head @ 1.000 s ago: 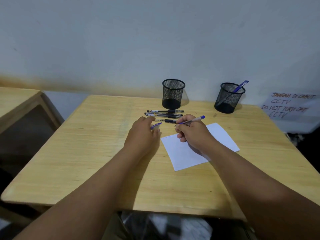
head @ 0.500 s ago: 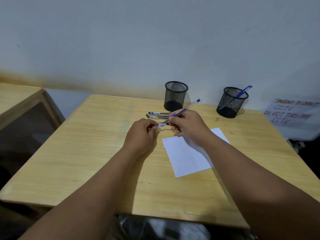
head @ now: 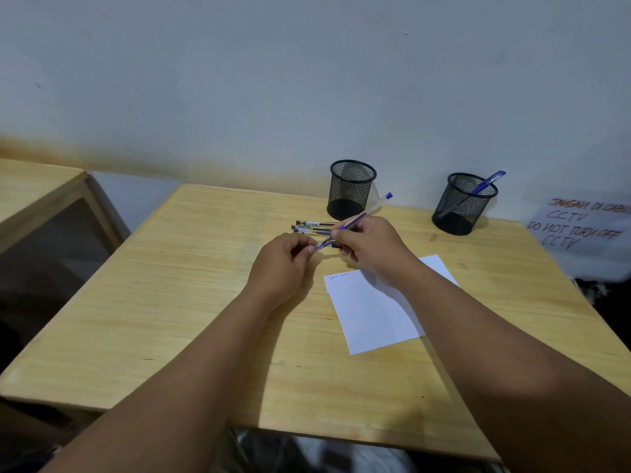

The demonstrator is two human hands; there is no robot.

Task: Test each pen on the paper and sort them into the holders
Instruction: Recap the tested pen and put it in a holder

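Observation:
My right hand [head: 370, 249] grips a clear pen with a blue end [head: 373, 207], its tail pointing up and to the right. My left hand [head: 282, 264] pinches a blue cap [head: 321, 246] at the pen's tip, and the two meet between my hands. Several dark pens [head: 312, 227] lie in a row just behind my hands, partly hidden. White paper [head: 372, 312] with small blue scribbles at its top left lies under my right forearm. The left mesh holder [head: 351, 189] looks empty. The right mesh holder [head: 461, 206] contains one blue pen [head: 486, 182].
All of this sits on a light wooden table [head: 191, 302] against a white wall. A handwritten CCTV notice [head: 580, 227] leans at the far right. Another wooden table [head: 30, 189] stands to the left across a gap.
My right hand lifted the pen off the paper and swung its tip left to the cap in my left hand. The head view shifted slightly.

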